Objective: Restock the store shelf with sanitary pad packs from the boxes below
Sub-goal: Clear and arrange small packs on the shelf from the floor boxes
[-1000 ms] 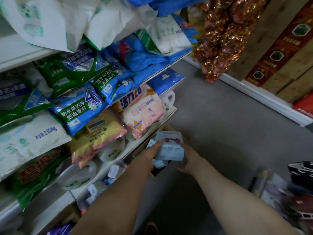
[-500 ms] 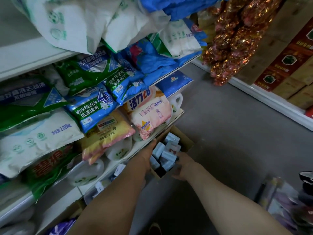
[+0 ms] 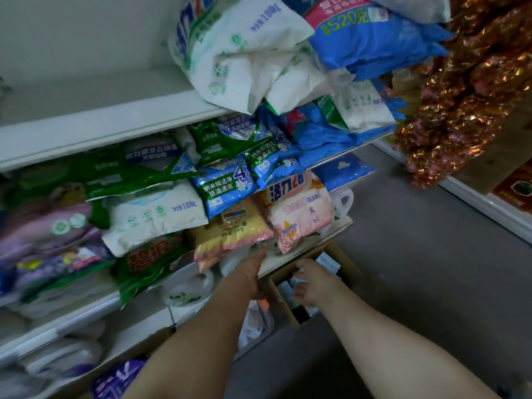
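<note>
A brown cardboard box [image 3: 349, 264] stands on the floor under the lowest shelf, with pale blue sanitary pad packs [image 3: 328, 262] partly visible inside. My right hand [image 3: 309, 282] hovers over the box's open top with its fingers spread and loosely bent, holding nothing. My left hand [image 3: 249, 273] is at the box's left side by the shelf edge [image 3: 322, 243], thumb pointing up toward the yellow-pink bag [image 3: 230, 240]. Its fingers are hidden behind the palm.
The white shelves on the left are crowded with overhanging detergent bags [image 3: 224, 188]; the upper left shelf [image 3: 86, 90] is bare. Gold foil decorations [image 3: 460, 110] hang at the right. Grey floor [image 3: 417, 254] runs between the shelves. Another open box [image 3: 253, 321] sits below my left arm.
A second ago both hands held a stack of pale blue packs above the box. The packs now lie in the box, both hands are off them, and my view has tilted upward.
</note>
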The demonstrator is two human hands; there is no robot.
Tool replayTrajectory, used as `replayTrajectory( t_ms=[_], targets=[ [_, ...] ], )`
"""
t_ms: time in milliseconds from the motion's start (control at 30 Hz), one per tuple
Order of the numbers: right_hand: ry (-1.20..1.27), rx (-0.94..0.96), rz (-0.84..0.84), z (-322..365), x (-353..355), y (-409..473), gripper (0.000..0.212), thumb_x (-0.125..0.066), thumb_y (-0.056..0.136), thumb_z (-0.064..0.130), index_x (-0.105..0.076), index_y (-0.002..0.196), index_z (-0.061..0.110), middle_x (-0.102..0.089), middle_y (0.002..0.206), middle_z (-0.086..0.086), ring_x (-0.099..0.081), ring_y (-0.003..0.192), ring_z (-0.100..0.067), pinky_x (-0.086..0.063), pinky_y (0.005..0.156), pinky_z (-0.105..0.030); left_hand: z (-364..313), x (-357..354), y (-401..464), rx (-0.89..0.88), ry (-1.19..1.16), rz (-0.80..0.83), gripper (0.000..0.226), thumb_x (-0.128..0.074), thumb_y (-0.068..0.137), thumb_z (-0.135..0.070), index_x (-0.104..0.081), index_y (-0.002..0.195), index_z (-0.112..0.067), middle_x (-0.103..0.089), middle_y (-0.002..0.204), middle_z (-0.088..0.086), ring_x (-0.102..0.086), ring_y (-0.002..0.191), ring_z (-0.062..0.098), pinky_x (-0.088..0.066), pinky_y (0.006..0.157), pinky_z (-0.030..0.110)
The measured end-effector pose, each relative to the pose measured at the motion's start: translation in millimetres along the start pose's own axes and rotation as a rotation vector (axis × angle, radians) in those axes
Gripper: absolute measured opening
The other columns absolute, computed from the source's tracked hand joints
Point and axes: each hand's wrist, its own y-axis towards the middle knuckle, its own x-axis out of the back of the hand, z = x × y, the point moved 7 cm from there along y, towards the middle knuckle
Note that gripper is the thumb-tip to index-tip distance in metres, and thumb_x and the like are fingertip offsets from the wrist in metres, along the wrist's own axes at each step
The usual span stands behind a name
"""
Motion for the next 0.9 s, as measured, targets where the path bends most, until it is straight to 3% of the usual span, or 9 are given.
replayTrajectory(
  t_ms=[100, 200, 367, 433, 500, 667, 767, 833, 900],
  targets=[
    [-0.058, 0.043, 0.072, -2, -35, -11, 0.027, -0.056, 0.098, 0.031, -0.056, 0.105, 0.005, -0.053, 0.092, -0.013, -0.050, 0.078, -0.025, -0.043, 0.075, -0.038, -5, 35, -18, -0.046, -0.061, -0.043, 0.057, -0.069, 0.087, -0.053, -0.053, 0.121, -0.011, -0.055, 0.106, 0.014, -0.052, 0.083, 0.027, -0.046, 0.064, 0.041],
    [-0.160, 0.096, 0.137, -3, -82, -35, 0.020, -0.057, 0.096, 0.029, -0.059, 0.096, 0.010, -0.058, 0.090, -0.011, -0.051, 0.070, -0.024, -0.044, 0.062, -0.034, -11, 84, -18, -0.138, -0.145, -0.123, 0.098, -0.079, 0.064, -0.066, -0.046, 0.142, -0.016, -0.054, 0.135, 0.014, -0.057, 0.103, 0.033, -0.050, 0.074, 0.048],
    [-0.325, 0.167, 0.261, -10, -168, -70, 0.019, -0.059, 0.093, 0.028, -0.059, 0.094, 0.009, -0.060, 0.086, -0.011, -0.056, 0.071, -0.026, -0.047, 0.064, -0.033, -26, 162, -78, -0.234, -0.284, -0.157, 0.053, -0.073, 0.081, -0.056, -0.061, 0.107, -0.012, -0.066, 0.104, 0.013, -0.062, 0.092, 0.031, -0.050, 0.088, 0.046],
    [-0.367, 0.180, 0.325, -16, -208, -90, 0.021, -0.059, 0.094, 0.028, -0.061, 0.097, 0.008, -0.064, 0.099, -0.012, -0.060, 0.085, -0.030, -0.052, 0.071, -0.041, -30, 199, -96, -0.281, -0.355, -0.208, 0.070, -0.082, 0.068, -0.060, -0.060, 0.113, -0.010, -0.067, 0.111, 0.015, -0.065, 0.100, 0.035, -0.052, 0.091, 0.049],
    [-0.447, 0.196, 0.397, -25, -248, -112, 0.023, -0.059, 0.094, 0.027, -0.063, 0.101, 0.006, -0.065, 0.101, -0.016, -0.061, 0.090, -0.032, -0.051, 0.074, -0.043, -33, 234, -122, -0.325, -0.378, -0.261, 0.061, -0.074, 0.082, -0.055, -0.060, 0.115, -0.005, -0.067, 0.114, 0.018, -0.067, 0.101, 0.036, -0.055, 0.086, 0.046],
    [-0.668, 0.255, 0.614, -46, -352, -175, 0.021, -0.056, 0.094, 0.026, -0.058, 0.081, 0.010, -0.060, 0.076, -0.013, -0.059, 0.068, -0.024, -0.049, 0.063, -0.034, -34, 328, -200, -0.492, -0.523, -0.451, 0.049, -0.059, 0.095, -0.050, -0.056, 0.128, -0.013, -0.061, 0.120, 0.010, -0.059, 0.101, 0.026, -0.042, 0.094, 0.039],
    [-0.725, 0.283, 0.747, -63, -409, -224, 0.021, -0.055, 0.095, 0.028, -0.059, 0.086, 0.010, -0.059, 0.092, -0.012, -0.058, 0.081, -0.025, -0.050, 0.069, -0.036, -28, 375, -249, -0.537, -0.594, -0.519, 0.049, -0.057, 0.097, -0.048, -0.058, 0.119, -0.004, -0.070, 0.107, 0.012, -0.067, 0.087, 0.019, -0.051, 0.075, 0.031],
    [-0.769, 0.295, 0.833, -78, -442, -256, 0.023, -0.055, 0.096, 0.030, -0.060, 0.087, 0.009, -0.056, 0.102, -0.014, -0.057, 0.093, -0.025, -0.050, 0.078, -0.039, -24, 407, -278, -0.574, -0.640, -0.604, 0.062, -0.061, 0.093, -0.052, -0.052, 0.135, -0.007, -0.056, 0.136, 0.015, -0.058, 0.115, 0.024, -0.045, 0.086, 0.037],
    [-0.796, 0.292, 0.898, -94, -473, -283, 0.022, -0.055, 0.096, 0.030, -0.060, 0.089, 0.009, -0.054, 0.106, -0.014, -0.056, 0.099, -0.026, -0.046, 0.086, -0.041, -20, 437, -298, -0.609, -0.684, -0.662, 0.067, -0.065, 0.090, -0.053, -0.051, 0.138, -0.010, -0.052, 0.135, 0.014, -0.055, 0.117, 0.028, -0.048, 0.086, 0.038]
  ],
)
